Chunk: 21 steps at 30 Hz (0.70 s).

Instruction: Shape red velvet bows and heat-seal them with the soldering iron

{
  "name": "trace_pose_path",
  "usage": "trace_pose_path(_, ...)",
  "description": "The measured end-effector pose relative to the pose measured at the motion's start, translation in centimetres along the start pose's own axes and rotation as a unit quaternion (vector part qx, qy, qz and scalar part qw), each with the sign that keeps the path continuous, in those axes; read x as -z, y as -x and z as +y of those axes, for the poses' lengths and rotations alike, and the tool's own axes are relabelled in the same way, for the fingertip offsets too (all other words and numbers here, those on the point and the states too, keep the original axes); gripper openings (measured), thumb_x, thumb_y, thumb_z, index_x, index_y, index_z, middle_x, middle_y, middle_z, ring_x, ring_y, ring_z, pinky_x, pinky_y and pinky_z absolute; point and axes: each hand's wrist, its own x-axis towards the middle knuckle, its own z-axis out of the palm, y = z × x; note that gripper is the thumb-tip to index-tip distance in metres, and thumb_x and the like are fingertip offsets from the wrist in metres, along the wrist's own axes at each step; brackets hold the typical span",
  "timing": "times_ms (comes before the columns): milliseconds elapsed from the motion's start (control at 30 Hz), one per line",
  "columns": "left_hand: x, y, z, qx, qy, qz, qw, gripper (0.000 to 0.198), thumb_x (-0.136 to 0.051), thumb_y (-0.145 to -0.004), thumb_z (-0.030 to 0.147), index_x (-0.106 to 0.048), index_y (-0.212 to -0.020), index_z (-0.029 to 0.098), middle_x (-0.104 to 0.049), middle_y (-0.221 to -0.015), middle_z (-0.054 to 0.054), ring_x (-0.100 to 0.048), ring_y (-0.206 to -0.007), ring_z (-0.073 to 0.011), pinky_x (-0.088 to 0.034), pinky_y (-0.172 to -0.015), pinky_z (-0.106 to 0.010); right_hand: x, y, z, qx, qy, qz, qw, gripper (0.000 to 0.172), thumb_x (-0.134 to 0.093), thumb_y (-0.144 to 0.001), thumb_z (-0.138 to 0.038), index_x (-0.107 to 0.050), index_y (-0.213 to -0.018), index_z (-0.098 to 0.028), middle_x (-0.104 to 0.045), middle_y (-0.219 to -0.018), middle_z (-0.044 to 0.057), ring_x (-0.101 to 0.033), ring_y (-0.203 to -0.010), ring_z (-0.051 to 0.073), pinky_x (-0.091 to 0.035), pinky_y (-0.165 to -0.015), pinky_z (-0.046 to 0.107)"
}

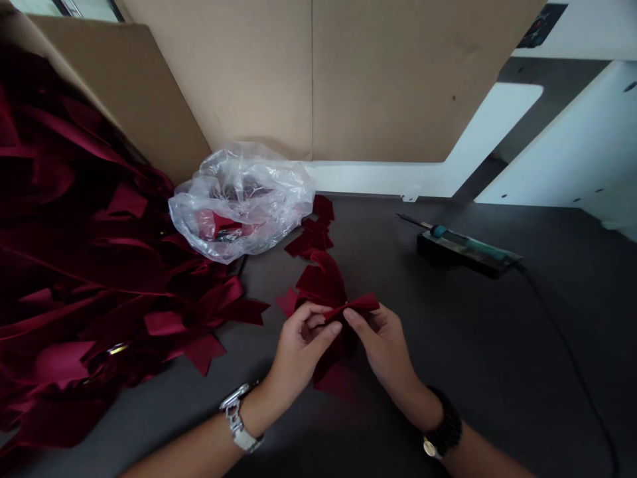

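Both hands hold a dark red velvet bow [321,285] above the dark tabletop [497,345]. My left hand [301,348] pinches the bow's middle from the left, and my right hand [381,345] grips it from the right. Between my fingers, a narrow velvet strip [351,307] crosses the bow's centre. The fingers hide part of the bow's knot and lower tails.
A large heap of red velvet bows [84,252] covers the left side. A crumpled clear plastic bag [243,202] holding red pieces lies beyond it, with loose velvet pieces [311,239] nearby. A teal-handled heated tool [468,249] rests on a black stand, its cable trailing right. Cardboard sheets [318,79] stand behind.
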Motion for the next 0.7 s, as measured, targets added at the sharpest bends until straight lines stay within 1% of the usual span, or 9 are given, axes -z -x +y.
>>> trace_pose_path(100,0.0,-0.1,0.2,-0.019,-0.015,0.023,0.999,0.019,-0.066,-0.079,0.034,-0.06,-0.081,0.016,-0.065,-0.081,-0.002,-0.059,-0.08,-0.0132,-0.045,-0.076,-0.024,-0.3,0.2,0.0,0.0,-0.004,-0.003,1.0,0.015,-0.067,-0.077,-0.034,-0.066,-0.074,-0.019,-0.068,-0.071,0.004,-0.061,-0.067,0.017,-0.05,-0.064,0.027)
trace_pose_path(267,0.4,-0.1,0.1,-0.037,-0.017,0.031,0.999,0.024,-0.064,-0.081,0.038,-0.055,-0.076,0.016,-0.055,-0.071,0.002,-0.05,-0.068,-0.0112,-0.041,-0.067,-0.022,-0.5,0.2,0.1,0.009,-0.011,-0.005,1.0,0.021,-0.068,-0.077,-0.037,-0.06,-0.073,-0.018,-0.061,-0.066,0.001,-0.055,-0.061,0.014,-0.047,-0.058,0.024)
trace_pose_path(400,0.4,0.0,-0.1,-0.03,-0.014,0.035,0.999,0.027,-0.062,-0.082,0.041,-0.053,-0.076,0.017,-0.051,-0.07,0.002,-0.045,-0.065,-0.0109,-0.038,-0.064,-0.022,-0.2,0.1,0.7,-0.003,-0.043,-0.001,0.999,0.021,-0.07,-0.076,-0.036,-0.059,-0.074,-0.019,-0.056,-0.068,-0.001,-0.051,-0.063,0.012,-0.043,-0.059,0.023)
trace_pose_path(467,0.4,0.0,-0.1,-0.024,-0.012,0.037,0.999,0.029,-0.062,-0.082,0.043,-0.052,-0.076,0.017,-0.05,-0.07,0.003,-0.044,-0.064,-0.0109,-0.038,-0.063,-0.022,0.0,0.0,0.9,-0.021,-0.064,-0.001,0.998,0.019,-0.072,-0.075,-0.034,-0.061,-0.079,-0.02,-0.056,-0.072,-0.001,-0.05,-0.066,0.012,-0.042,-0.061,0.022)
trace_pose_path(567,0.6,0.0,0.0,-0.018,-0.025,0.038,0.999,0.03,-0.061,-0.081,0.045,-0.051,-0.077,0.017,-0.049,-0.069,0.003,-0.043,-0.063,-0.0112,-0.037,-0.061,-0.022,0.2,0.0,1.0,-0.066,-0.103,-0.02,0.992,0.022,-0.076,-0.072,-0.034,-0.065,-0.084,-0.02,-0.057,-0.077,0.0,-0.05,-0.069,0.012,-0.041,-0.064,0.023)
trace_pose_path(633,0.7,-0.1,0.1,-0.025,-0.041,0.037,0.998,0.028,-0.061,-0.082,0.043,-0.051,-0.077,0.017,-0.048,-0.069,0.003,-0.043,-0.063,-0.0112,-0.036,-0.061,-0.022,0.3,-0.1,0.9,-0.098,-0.134,-0.035,0.985,0.023,-0.078,-0.07,-0.036,-0.065,-0.079,-0.019,-0.056,-0.072,-0.001,-0.049,-0.066,0.011,-0.04,-0.062,0.022)
trace_pose_path(700,0.9,-0.1,0.3,-0.035,-0.054,0.032,0.997,0.027,-0.06,-0.083,0.042,-0.051,-0.077,0.017,-0.048,-0.068,0.003,-0.042,-0.063,-0.011,-0.036,-0.061,-0.022,0.4,-0.2,0.6,-0.131,-0.172,-0.046,0.975,0.028,-0.081,-0.067,-0.036,-0.061,-0.072,-0.017,-0.053,-0.066,-0.003,-0.047,-0.063,0.01,-0.038,-0.06,0.021)
